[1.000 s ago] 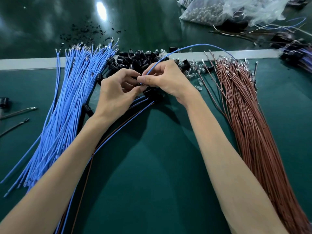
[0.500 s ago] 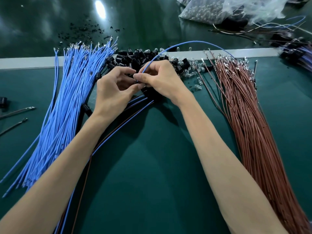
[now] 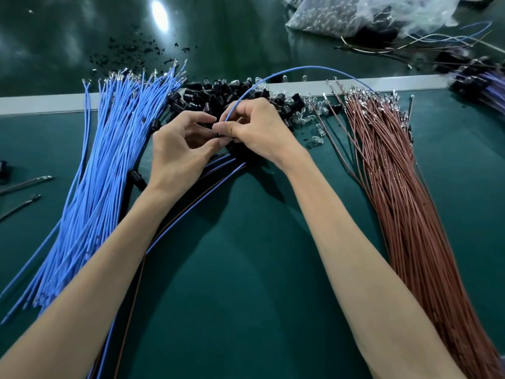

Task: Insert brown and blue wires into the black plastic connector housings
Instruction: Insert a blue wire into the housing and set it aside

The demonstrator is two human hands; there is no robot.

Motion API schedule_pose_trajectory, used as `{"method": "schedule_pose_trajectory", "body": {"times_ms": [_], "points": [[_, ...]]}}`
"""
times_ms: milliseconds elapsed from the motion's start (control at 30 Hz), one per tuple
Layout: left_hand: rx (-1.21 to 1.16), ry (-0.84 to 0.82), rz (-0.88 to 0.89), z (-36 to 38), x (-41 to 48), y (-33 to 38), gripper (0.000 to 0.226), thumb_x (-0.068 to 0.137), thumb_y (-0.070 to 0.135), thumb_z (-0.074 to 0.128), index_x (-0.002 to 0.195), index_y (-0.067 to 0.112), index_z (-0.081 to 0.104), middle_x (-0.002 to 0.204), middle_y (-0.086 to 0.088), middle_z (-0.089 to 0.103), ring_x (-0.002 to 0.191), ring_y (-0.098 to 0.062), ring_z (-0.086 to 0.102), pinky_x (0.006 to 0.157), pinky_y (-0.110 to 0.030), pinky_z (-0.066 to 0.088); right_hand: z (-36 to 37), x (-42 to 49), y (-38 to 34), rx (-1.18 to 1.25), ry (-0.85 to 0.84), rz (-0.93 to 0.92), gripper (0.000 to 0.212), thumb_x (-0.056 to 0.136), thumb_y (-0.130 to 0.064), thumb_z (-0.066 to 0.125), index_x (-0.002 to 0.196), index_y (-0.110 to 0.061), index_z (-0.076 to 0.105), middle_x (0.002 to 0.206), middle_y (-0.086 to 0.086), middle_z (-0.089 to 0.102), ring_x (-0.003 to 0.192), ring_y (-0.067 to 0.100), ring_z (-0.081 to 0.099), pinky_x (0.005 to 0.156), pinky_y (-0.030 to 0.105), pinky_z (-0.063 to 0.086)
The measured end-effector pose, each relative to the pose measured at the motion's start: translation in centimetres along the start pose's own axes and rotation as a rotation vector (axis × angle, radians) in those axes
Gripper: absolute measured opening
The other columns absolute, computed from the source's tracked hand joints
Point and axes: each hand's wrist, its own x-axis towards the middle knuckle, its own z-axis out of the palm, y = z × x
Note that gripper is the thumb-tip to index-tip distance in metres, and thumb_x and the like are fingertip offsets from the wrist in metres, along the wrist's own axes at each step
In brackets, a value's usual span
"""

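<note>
1. Right hand (image 3: pixel 259 129) pinches the looped blue wire (image 3: pixel 300 67) near its end. Left hand (image 3: pixel 180 149) pinches a black housing (image 3: pixel 219 135), mostly hidden.
2. Both hands are over the housing pile (image 3: pixel 213 94), near the white strip (image 3: pixel 41 103).
3. Blue bundle (image 3: pixel 109 160) lies left and brown bundle (image 3: pixel 396 187) right, with open green mat (image 3: pixel 246 269) between the forearms.

Both hands meet over the green mat (image 3: pixel 246 283), just in front of a heap of black connector housings (image 3: pixel 207 97). The right hand (image 3: pixel 259 129) pinches a single blue wire (image 3: pixel 300 68) between thumb and forefinger; the wire arcs up and away to the right. The left hand (image 3: pixel 180 149) pinches a small black housing (image 3: pixel 218 135) at the wire's end, mostly hidden by fingertips. A fanned bundle of blue wires (image 3: pixel 109 165) lies to the left, a bundle of brown wires (image 3: pixel 396 201) to the right. Small clear bulbs (image 3: pixel 314 116) are scattered beside the heap.
</note>
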Motion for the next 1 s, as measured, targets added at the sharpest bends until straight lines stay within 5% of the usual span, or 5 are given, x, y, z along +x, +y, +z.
{"method": "schedule_pose_trajectory", "body": {"times_ms": [100, 200, 433, 667, 1000], "points": [[-0.019, 0.005, -0.006, 0.0, 0.1, 0.1, 0.032, 0.076, 0.018, 0.08, 0.103, 0.014, 0.064, 0.088, -0.003, 0.072, 0.084, -0.014, 0.07, 0.085, -0.037, 0.055, 0.1, 0.0, 0.1, 0.048, 0.031, -0.004, 0.019, 0.079, -0.018, 0.077, 0.066, -0.025, 0.065, 0.062, -0.008, 0.065, 0.061, 0.004, 0.059, 0.069, 0.024, 0.05], [-0.053, 0.014, -0.017, -0.1, 0.2, 0.1, 0.028, 0.076, 0.019, 0.08, 0.098, 0.022, 0.062, 0.085, 0.002, 0.071, 0.083, -0.012, 0.07, 0.085, -0.035, 0.056, 0.5, 0.1, 0.1, 0.109, 0.07, 0.002, 0.016, 0.08, -0.017, 0.076, 0.069, -0.021, 0.066, 0.072, 0.003, 0.069, 0.074, 0.022, 0.067, 0.083, 0.042, 0.055], [-0.098, -0.036, -0.03, -0.4, 0.3, -0.2, 0.033, 0.076, 0.014, 0.079, 0.105, 0.015, 0.062, 0.087, -0.004, 0.073, 0.082, -0.021, 0.071, 0.087, -0.043, 0.055, -0.6, -0.6, -0.4, 0.106, -0.071, 0.003, 0.016, 0.082, -0.016, 0.074, 0.069, -0.023, 0.066, 0.061, -0.006, 0.071, 0.062, -0.003, 0.062, 0.058, 0.005, 0.04], [-0.033, -0.048, 0.026, -0.5, 0.7, 0.1, 0.025, 0.077, 0.018, 0.079, 0.098, 0.014, 0.067, 0.085, 0.004, 0.07, 0.076, -0.001, 0.065, 0.076, -0.014, 0.051, -0.5, -0.1, -0.2, 0.164, 0.061, -0.022, 0.018, 0.083, -0.012, 0.073, 0.069, -0.019, 0.063, 0.058, -0.009, 0.062, 0.053, 0.004, 0.055, 0.055, 0.017, 0.042], [0.001, -0.032, 0.045, -0.7, 0.7, -0.2, 0.017, 0.078, 0.02, 0.078, 0.093, 0.021, 0.07, 0.081, 0.006, 0.07, 0.076, -0.009, 0.067, 0.075, -0.017, 0.052, -0.7, -0.4, -0.4, 0.229, 0.045, -0.008, 0.015, 0.083, -0.011, 0.073, 0.072, -0.016, 0.064, 0.06, -0.001, 0.061, 0.051, 0.006, 0.054, 0.054, 0.016, 0.044]]}}
